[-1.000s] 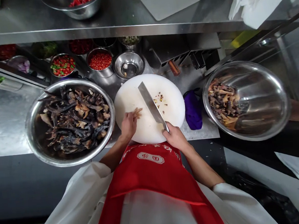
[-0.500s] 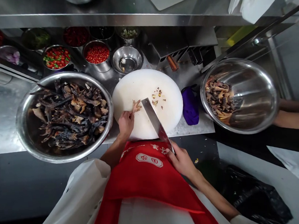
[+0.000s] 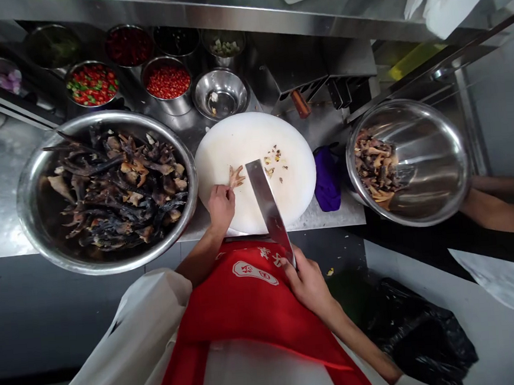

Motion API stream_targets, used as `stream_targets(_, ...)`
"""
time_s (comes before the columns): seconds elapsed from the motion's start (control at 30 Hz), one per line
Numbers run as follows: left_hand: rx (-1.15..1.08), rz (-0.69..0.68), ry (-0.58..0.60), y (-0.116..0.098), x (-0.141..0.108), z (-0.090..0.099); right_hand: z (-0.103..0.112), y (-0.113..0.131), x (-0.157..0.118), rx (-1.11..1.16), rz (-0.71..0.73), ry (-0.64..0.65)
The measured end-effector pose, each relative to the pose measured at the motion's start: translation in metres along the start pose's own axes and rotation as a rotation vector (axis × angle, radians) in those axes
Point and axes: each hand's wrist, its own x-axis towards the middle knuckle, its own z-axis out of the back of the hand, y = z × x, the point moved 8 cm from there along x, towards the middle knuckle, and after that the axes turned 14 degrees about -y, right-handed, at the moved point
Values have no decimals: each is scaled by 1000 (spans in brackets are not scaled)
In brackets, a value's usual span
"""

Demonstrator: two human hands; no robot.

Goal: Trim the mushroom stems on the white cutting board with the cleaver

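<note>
My left hand (image 3: 221, 206) pins a chicken foot (image 3: 236, 176) on the round cutting board (image 3: 253, 139); my right hand (image 3: 307, 281), well apart, grips the cleaver (image 3: 267, 206) beside it.

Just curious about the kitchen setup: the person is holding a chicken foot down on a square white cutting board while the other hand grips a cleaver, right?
Nearly: the head view shows the cutting board is round, not square. The left hand holds the chicken foot; the right hand grips the cleaver.
</note>
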Motion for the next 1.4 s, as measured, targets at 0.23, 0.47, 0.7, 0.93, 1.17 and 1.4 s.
stream_targets(0.23,-19,-19,-14,-1,1,2,-15,-5,15,-56,-36,133)
stream_targets(0.47,-35,36,9,3,1,0,-4,1,5,-72,-35,36)
stream_targets(0.7,-64,10,-5,2,2,1,-28,-13,20,22,-113,135)
stream_targets(0.93,70,34,211,2,4,-9,-52,-24,23,761,-643,202)
stream_targets(1.17,111,124,332,6,10,-11,-39,-27,29,781,-624,204)
stream_targets(1.4,114,87,329,4,11,-13,-32,-40,24,781,-672,303)
